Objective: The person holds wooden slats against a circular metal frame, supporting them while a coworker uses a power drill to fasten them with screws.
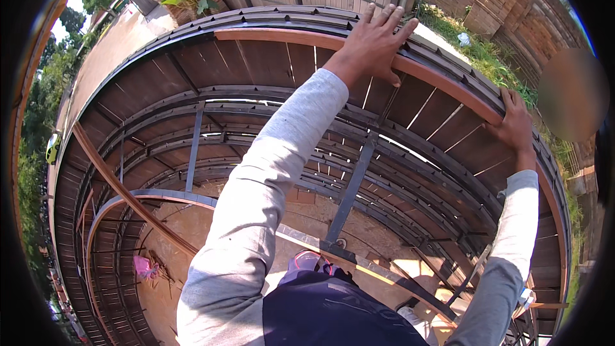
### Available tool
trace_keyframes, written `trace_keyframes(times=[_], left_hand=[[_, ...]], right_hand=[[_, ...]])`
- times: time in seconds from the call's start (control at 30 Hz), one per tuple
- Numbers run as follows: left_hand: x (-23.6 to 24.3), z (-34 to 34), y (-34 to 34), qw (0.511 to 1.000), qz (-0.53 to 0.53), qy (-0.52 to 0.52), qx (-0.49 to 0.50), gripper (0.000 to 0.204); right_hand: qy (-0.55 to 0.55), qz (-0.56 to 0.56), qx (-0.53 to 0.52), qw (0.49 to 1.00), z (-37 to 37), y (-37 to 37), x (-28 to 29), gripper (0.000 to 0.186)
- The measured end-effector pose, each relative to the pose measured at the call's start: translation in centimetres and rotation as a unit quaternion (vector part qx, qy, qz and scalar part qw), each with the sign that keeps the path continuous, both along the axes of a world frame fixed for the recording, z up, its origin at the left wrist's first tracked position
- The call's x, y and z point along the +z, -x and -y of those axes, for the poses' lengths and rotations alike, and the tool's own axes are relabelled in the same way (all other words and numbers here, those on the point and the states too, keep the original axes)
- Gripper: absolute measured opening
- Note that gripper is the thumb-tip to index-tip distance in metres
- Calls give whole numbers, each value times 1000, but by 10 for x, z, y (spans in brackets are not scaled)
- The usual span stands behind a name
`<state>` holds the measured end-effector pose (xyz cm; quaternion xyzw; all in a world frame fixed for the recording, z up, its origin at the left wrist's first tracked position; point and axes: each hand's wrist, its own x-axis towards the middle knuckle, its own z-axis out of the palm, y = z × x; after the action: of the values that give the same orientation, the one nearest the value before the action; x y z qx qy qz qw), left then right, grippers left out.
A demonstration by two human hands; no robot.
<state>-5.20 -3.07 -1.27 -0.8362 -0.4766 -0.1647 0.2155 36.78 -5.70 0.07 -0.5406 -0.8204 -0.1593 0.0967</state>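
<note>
A long reddish-brown strip (282,37) curves along the inner side of the dark slatted rim (256,16). My left hand (378,41) lies over strip and rim near the top middle, its fingers spread out across the top and its thumb on the near side. Farther right, my right hand (516,122) is closed round the same strip, thumb on the inner face and fingers over the top edge. Both arms reach forward in grey sleeves. Part of the strip is hidden under my hands.
Below is a curved frame of dark panels and metal bars, with an upright post (351,192) in the middle. A brown bar (128,192) slants across the left. A pink bag (146,267) lies on the floor far below. Brick walls (506,0) and grass stand beyond the rim.
</note>
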Motion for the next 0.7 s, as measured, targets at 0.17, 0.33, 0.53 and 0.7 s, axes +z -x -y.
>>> trace_keyframes(times=[0.17,0.33,0.53,0.7], left_hand=[[-6,9,131,994,-44,26,101,145],[-6,-16,179,998,-46,13,51,123],[-3,-19,171,999,-29,32,31,99],[18,-14,174,996,-10,80,-24,90]], right_hand=[[-13,2,5,1000,-3,8,2,104],[-14,2,13,1000,-6,2,1,103],[-16,-13,35,999,-15,-20,-7,100],[-9,-9,30,999,-17,-11,-7,99]])
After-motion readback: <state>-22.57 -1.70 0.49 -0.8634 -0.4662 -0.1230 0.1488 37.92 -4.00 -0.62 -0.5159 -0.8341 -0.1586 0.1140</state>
